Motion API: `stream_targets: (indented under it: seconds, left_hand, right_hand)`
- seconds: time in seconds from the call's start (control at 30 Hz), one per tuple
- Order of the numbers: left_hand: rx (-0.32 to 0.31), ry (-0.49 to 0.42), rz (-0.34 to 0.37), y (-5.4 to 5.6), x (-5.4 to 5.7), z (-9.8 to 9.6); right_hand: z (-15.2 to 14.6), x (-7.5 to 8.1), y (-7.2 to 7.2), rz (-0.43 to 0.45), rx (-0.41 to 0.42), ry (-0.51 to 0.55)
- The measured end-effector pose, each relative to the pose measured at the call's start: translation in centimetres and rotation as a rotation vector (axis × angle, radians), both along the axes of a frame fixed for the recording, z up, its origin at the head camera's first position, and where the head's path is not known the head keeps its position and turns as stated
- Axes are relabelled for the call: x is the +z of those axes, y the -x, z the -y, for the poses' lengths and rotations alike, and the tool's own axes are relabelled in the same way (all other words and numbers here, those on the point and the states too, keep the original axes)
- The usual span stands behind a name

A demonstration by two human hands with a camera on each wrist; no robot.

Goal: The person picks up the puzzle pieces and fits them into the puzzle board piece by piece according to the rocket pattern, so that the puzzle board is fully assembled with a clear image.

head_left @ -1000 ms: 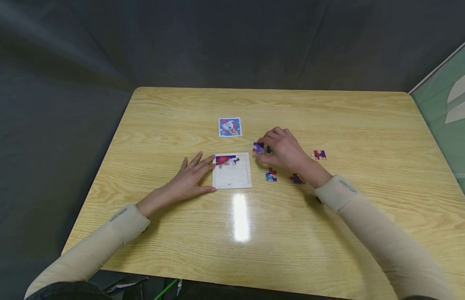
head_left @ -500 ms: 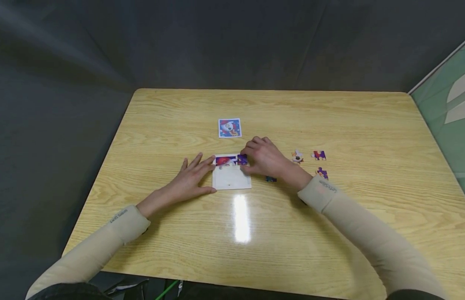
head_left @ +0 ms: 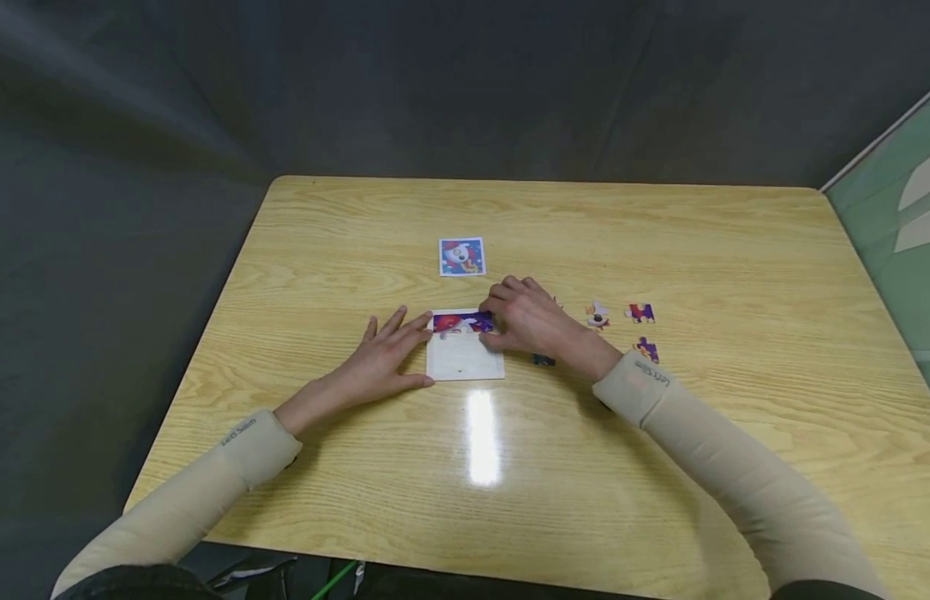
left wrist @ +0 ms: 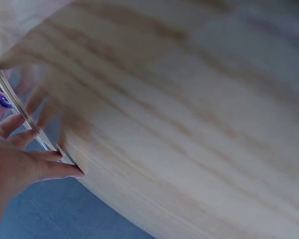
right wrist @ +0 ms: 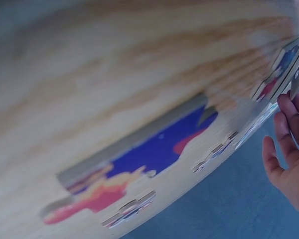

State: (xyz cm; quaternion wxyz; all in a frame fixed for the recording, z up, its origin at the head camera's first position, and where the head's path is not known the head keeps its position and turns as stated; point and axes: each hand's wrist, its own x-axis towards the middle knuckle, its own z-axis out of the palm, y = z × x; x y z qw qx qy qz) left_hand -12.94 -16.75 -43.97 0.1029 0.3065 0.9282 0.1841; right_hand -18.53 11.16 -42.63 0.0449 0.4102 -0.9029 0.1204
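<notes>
In the head view a white puzzle tray (head_left: pixel 465 365) lies flat, with joined red, white and purple puzzle pieces (head_left: pixel 452 322) along its far edge. My left hand (head_left: pixel 377 360) rests at the tray's left side, fingers spread and fairly straight, the thumb near the front left corner. At the far right corner my right hand (head_left: pixel 531 320) pinches a purple puzzle piece (head_left: pixel 483 320), which its fingers partly cover. In the right wrist view the fingertips of the right hand (right wrist: pixel 291 144) are at the tray's edge.
Loose puzzle pieces lie right of the tray: a white one (head_left: pixel 597 315), a red and purple one (head_left: pixel 641 313), a purple one (head_left: pixel 647 349) and a dark one (head_left: pixel 543 360) partly under the right hand. A picture card (head_left: pixel 462 257) lies beyond the tray.
My right hand has carried the purple puzzle piece left from among the loose pieces to the tray's far right corner, where it sits closer against the neighbouring pieces. The left hand has stayed put.
</notes>
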Motion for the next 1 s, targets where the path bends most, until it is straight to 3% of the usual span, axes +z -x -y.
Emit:
stream_targets:
  seconds: [0.67,1.0]
  left_hand:
    - [0.006,0.008,0.021,-0.06,0.10,-0.11]
    - [0.004,0.004,0.010,0.01,-0.09,-0.06]
  right_hand:
    - [0.15,0.75,-0.16,0.026,-0.002,-0.078]
    - [0.15,0.66,-0.22,0.043,-0.011,-0.041]
